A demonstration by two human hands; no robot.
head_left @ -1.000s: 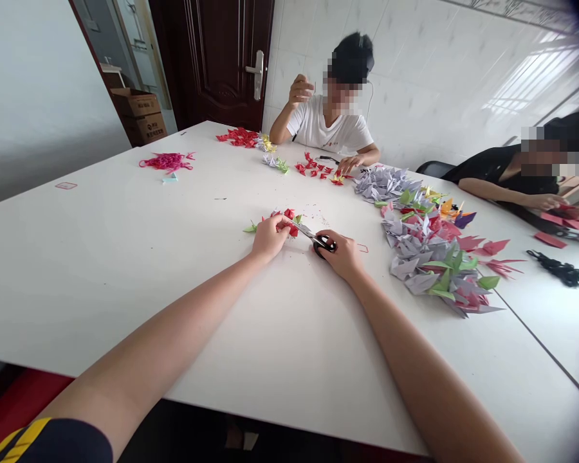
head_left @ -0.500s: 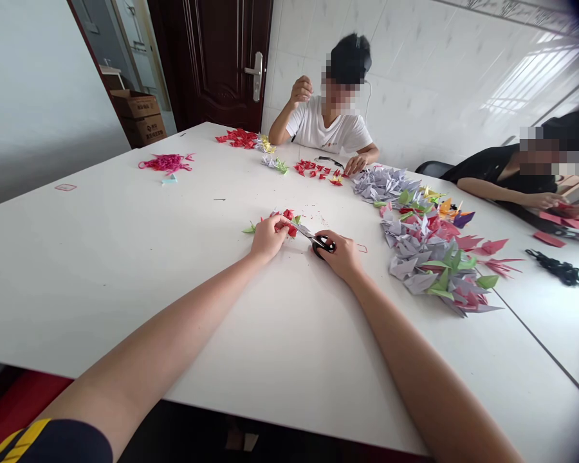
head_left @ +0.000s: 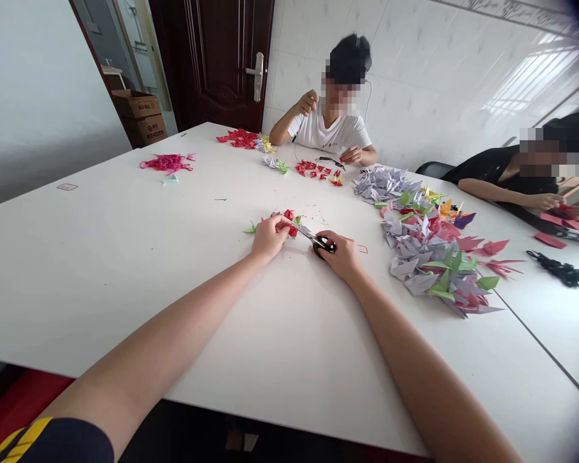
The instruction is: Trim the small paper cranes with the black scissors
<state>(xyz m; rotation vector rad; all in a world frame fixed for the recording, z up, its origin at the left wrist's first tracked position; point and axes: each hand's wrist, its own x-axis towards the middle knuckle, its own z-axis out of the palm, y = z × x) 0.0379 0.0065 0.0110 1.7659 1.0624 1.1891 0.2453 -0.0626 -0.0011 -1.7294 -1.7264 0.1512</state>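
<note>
Slightly lower now is the co-worker's raised hand (head_left: 309, 101) across the table. My right hand (head_left: 341, 255) clenches black scissors (head_left: 323, 244), hiding most of the handle. My left hand (head_left: 269, 238) pinches red folded paper (head_left: 289, 222) just beside the blades; whether they cut it is hard to see.

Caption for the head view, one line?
Left hand holds red origami paper while right hand works black-handled scissors.

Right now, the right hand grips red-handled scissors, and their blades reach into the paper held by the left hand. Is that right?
No, the handles are black, not red. The head view shows the right hand gripping black-handled scissors, their blades reaching into the red folded paper held by the left hand.
</note>
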